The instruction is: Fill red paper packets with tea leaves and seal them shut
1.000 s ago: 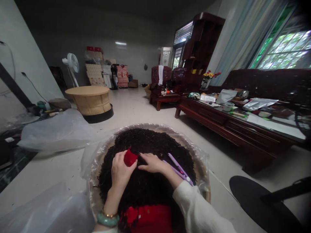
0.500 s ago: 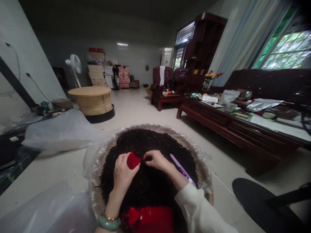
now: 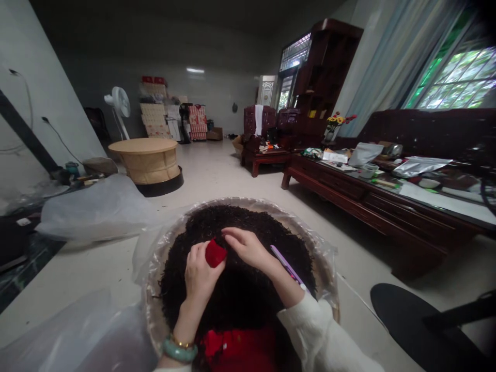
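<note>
My left hand (image 3: 201,274) is closed around a small red packet (image 3: 215,253), holding it tilted above a heap of dark, dried, tea-like leaves (image 3: 240,217). Just to the right of the packet is my right hand (image 3: 248,248), its fingers stretched out toward the left and apart from the packet. I see nothing held in it. The leaves fill a wide round basket (image 3: 153,258) lined with clear plastic. Beside my right forearm, a purple stick-like tool (image 3: 284,263) lies on the leaves. Red packaging (image 3: 240,351) rests at the basket's near side, its lower part cut off by the frame.
Clear plastic bags (image 3: 96,206) lie on the floor at left. A round wicker drum (image 3: 149,160) stands behind them. To the right is a long dark wooden table (image 3: 349,191) bearing pouches and papers. A black round stand base (image 3: 411,315) sits at lower right.
My right hand has shifted slightly up and left, its fingers going from a curled pinch to stretched out. My left hand has moved slightly right and up with the red packet.
</note>
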A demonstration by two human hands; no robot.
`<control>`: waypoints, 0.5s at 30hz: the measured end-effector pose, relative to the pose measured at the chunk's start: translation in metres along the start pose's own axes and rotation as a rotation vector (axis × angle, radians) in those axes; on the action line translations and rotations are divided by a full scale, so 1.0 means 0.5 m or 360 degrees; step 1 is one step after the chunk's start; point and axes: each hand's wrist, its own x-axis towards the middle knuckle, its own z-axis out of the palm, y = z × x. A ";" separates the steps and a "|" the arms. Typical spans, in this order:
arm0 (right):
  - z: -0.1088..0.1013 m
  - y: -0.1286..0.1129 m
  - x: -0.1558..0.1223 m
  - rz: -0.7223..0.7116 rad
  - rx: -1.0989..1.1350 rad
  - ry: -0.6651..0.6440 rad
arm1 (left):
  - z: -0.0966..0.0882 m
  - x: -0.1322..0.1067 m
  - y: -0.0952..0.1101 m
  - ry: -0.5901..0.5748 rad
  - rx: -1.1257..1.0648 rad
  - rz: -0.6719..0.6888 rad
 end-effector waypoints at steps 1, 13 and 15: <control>0.002 -0.004 -0.006 -0.0064 -0.0112 -0.0050 | 0.000 -0.001 0.002 -0.0003 -0.0004 -0.0037; 0.045 0.026 -0.009 -0.0321 -0.0612 -0.0126 | 0.032 -0.019 0.002 0.0016 -0.0326 -0.0280; 0.032 0.031 -0.003 -0.0378 -0.0562 -0.0021 | 0.028 -0.023 -0.008 -0.0083 -0.0478 -0.0348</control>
